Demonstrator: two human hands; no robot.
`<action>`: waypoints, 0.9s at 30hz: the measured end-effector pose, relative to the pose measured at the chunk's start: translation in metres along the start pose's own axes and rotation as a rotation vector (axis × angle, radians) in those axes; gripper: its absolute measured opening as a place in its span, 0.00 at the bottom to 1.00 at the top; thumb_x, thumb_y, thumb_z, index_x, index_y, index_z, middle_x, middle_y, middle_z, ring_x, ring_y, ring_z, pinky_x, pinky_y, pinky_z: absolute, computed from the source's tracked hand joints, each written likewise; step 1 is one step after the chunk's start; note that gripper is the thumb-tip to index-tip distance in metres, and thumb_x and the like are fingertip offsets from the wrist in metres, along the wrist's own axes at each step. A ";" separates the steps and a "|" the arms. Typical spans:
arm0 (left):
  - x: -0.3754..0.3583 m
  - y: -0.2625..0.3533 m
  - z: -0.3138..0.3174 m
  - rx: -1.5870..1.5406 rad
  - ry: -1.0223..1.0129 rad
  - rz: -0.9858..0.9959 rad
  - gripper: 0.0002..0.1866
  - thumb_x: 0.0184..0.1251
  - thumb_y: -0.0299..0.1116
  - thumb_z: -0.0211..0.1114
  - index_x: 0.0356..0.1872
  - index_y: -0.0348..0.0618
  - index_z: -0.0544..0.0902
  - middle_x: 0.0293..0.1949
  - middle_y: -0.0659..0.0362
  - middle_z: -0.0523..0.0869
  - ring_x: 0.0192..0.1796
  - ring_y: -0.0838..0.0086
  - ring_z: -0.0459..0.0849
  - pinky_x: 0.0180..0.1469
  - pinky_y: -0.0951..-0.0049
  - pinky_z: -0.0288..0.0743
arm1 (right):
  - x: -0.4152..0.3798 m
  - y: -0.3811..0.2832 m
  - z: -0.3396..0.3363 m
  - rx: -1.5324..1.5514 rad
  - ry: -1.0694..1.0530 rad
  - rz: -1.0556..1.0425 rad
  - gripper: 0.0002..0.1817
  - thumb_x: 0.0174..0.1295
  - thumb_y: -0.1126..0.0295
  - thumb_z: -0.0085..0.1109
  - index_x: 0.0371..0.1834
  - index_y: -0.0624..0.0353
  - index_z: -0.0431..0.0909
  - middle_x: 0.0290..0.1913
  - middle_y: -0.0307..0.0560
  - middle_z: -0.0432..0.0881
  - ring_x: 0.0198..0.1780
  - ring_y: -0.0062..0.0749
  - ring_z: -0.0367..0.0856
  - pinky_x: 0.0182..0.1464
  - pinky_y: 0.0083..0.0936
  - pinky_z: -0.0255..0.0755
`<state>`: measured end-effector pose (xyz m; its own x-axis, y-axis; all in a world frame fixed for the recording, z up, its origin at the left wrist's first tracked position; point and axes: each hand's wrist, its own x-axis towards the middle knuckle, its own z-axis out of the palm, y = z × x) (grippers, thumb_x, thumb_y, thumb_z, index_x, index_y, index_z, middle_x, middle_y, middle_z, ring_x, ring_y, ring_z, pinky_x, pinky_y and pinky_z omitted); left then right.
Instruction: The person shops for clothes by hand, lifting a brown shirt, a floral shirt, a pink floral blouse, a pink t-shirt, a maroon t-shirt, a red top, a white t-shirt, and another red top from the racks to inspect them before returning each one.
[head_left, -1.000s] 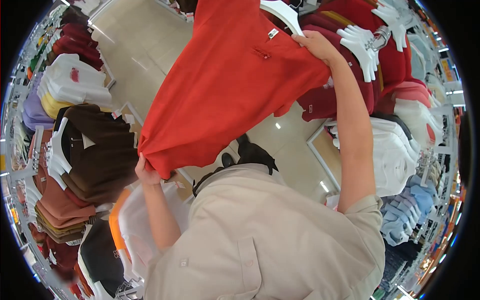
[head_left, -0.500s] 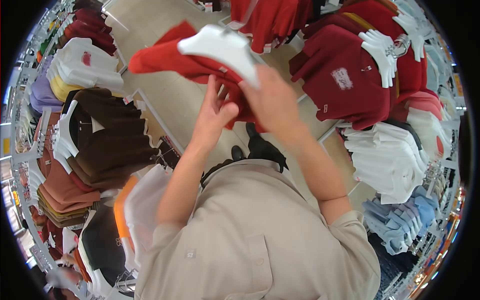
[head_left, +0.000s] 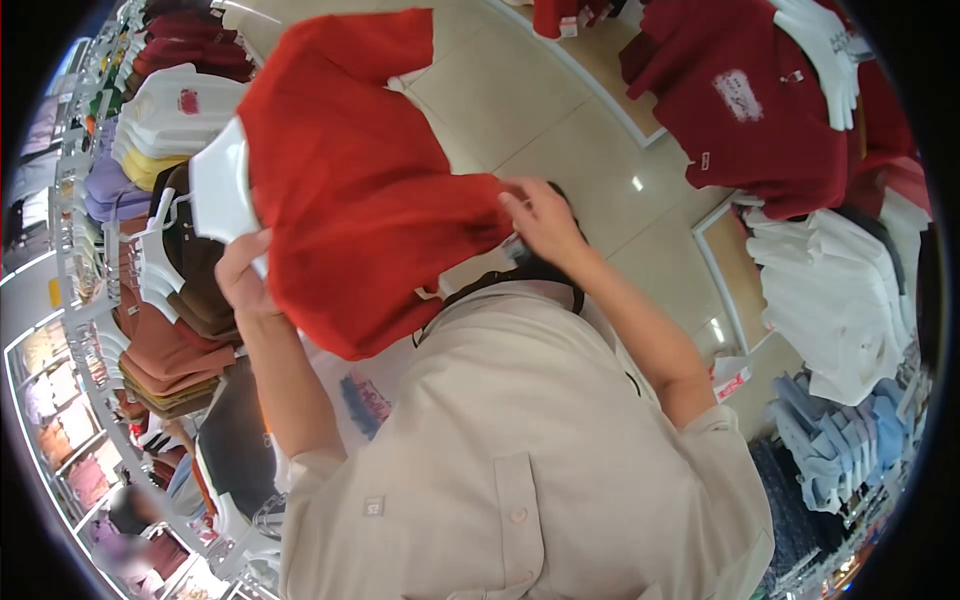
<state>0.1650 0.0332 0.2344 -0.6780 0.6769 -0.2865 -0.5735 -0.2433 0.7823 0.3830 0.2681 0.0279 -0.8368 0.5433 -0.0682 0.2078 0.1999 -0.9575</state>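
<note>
"Red cloth fills the middle of the view. What is it?"

"It's a short-sleeved red shirt (head_left: 345, 170), held up in the air in front of the person's waist, above the tiled floor (head_left: 590, 115). One sleeve sticks out at the top."

"And the white shape along its left side?"

"That's a white hanger (head_left: 222, 188), tipped sideways, with its broad shoulder set against the shirt."

"How does the left hand sit?"

"The left hand (head_left: 246, 275) is closed around the lower end of the hanger, thumb over the front, right at the edge of the red cloth. Its other fingers are mostly hidden, so I can't tell how each one lies."

"What about the right?"

"The right hand (head_left: 543, 220) is nearly closed, pinching a gathered end of the shirt between thumb and fingers. A small tag (head_left: 514, 249) shows just below it, too blurred to read."

"So the shirt is stretched between them?"

"It spans the two hands, though the cloth is bunched and creased rather than flat."

"What's round about?"

"On the right, a maroon shirt (head_left: 740, 110) with a pale printed patch, then white shirts (head_left: 830, 300) and blue garments (head_left: 835, 435) nearer the person. On the left, brown tops (head_left: 203, 262) hang just beyond the left hand, with rust-coloured tops (head_left: 165, 345) beside them."
</note>
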 end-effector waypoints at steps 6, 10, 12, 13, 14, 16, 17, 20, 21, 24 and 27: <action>-0.034 0.053 -0.036 -0.034 -0.033 0.143 0.22 0.58 0.28 0.55 0.56 0.32 0.77 0.50 0.48 0.85 0.50 0.62 0.85 0.57 0.65 0.78 | 0.019 0.135 0.065 0.511 -0.297 0.765 0.38 0.68 0.42 0.57 0.67 0.66 0.69 0.64 0.60 0.74 0.57 0.45 0.80 0.52 0.38 0.78; -0.053 0.065 -0.033 0.026 0.053 0.280 0.21 0.60 0.30 0.54 0.54 0.32 0.77 0.50 0.48 0.85 0.51 0.63 0.85 0.57 0.65 0.77 | 0.024 0.113 0.097 0.661 -0.550 0.884 0.50 0.65 0.34 0.55 0.77 0.62 0.54 0.77 0.61 0.56 0.69 0.53 0.68 0.61 0.48 0.73; -0.060 0.072 -0.031 0.060 0.096 0.340 0.20 0.60 0.30 0.54 0.53 0.32 0.78 0.50 0.48 0.85 0.51 0.63 0.84 0.58 0.64 0.77 | 0.028 0.100 0.107 0.648 -0.515 0.821 0.55 0.62 0.32 0.56 0.80 0.61 0.47 0.78 0.61 0.53 0.73 0.53 0.62 0.66 0.51 0.67; -0.063 0.074 -0.031 0.074 0.115 0.364 0.20 0.61 0.31 0.54 0.52 0.33 0.78 0.50 0.48 0.85 0.51 0.63 0.84 0.58 0.64 0.76 | 0.030 0.094 0.110 0.642 -0.496 0.791 0.58 0.61 0.30 0.56 0.81 0.60 0.43 0.79 0.61 0.52 0.75 0.53 0.59 0.69 0.52 0.64; -0.065 0.077 -0.030 0.089 0.134 0.389 0.20 0.61 0.31 0.54 0.52 0.33 0.78 0.50 0.48 0.85 0.51 0.63 0.84 0.58 0.64 0.76 | 0.035 0.091 0.109 0.647 -0.465 0.790 0.60 0.60 0.29 0.56 0.81 0.60 0.40 0.79 0.61 0.50 0.77 0.54 0.56 0.71 0.53 0.61; -0.070 0.085 -0.030 0.127 0.169 0.437 0.19 0.62 0.32 0.53 0.51 0.33 0.78 0.50 0.49 0.85 0.51 0.63 0.84 0.59 0.64 0.75 | 0.048 0.084 0.108 0.665 -0.404 0.792 0.64 0.58 0.27 0.56 0.82 0.58 0.34 0.80 0.61 0.47 0.79 0.54 0.51 0.74 0.56 0.53; -0.072 0.088 -0.030 0.146 0.187 0.458 0.19 0.62 0.33 0.53 0.51 0.33 0.79 0.50 0.49 0.85 0.51 0.63 0.84 0.59 0.64 0.75 | 0.055 0.081 0.107 0.705 -0.386 0.792 0.66 0.56 0.24 0.55 0.82 0.56 0.32 0.81 0.61 0.43 0.80 0.53 0.47 0.75 0.58 0.49; -0.071 0.100 -0.028 0.202 0.236 0.516 0.18 0.63 0.34 0.53 0.49 0.33 0.79 0.50 0.49 0.85 0.52 0.63 0.84 0.60 0.64 0.74 | 0.072 0.069 0.097 0.955 -0.291 0.743 0.66 0.53 0.22 0.55 0.82 0.53 0.33 0.80 0.61 0.46 0.78 0.51 0.55 0.75 0.58 0.49; -0.072 0.104 -0.027 0.220 0.256 0.536 0.18 0.64 0.35 0.53 0.49 0.34 0.79 0.50 0.49 0.85 0.52 0.63 0.83 0.60 0.64 0.74 | 0.077 0.065 0.088 1.075 -0.317 0.677 0.59 0.55 0.24 0.55 0.80 0.52 0.46 0.73 0.59 0.62 0.69 0.47 0.70 0.69 0.53 0.60; -0.071 0.111 -0.028 0.266 0.312 0.580 0.18 0.65 0.36 0.52 0.48 0.34 0.80 0.49 0.50 0.85 0.52 0.64 0.83 0.61 0.63 0.73 | 0.096 0.075 0.076 1.411 -0.379 0.502 0.24 0.71 0.46 0.57 0.56 0.54 0.74 0.41 0.47 0.83 0.41 0.34 0.84 0.51 0.35 0.76; -0.068 0.118 -0.028 0.300 0.363 0.616 0.18 0.66 0.37 0.52 0.46 0.34 0.80 0.49 0.50 0.85 0.53 0.64 0.83 0.61 0.63 0.72 | 0.101 0.056 0.050 1.328 -0.032 0.486 0.15 0.73 0.56 0.55 0.47 0.56 0.77 0.33 0.44 0.81 0.31 0.30 0.79 0.47 0.34 0.78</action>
<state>0.1304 -0.0612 0.3304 -0.9721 0.1977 0.1260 0.0700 -0.2684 0.9608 0.2848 0.2936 -0.0469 -0.8355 0.3131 -0.4515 -0.1353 -0.9137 -0.3832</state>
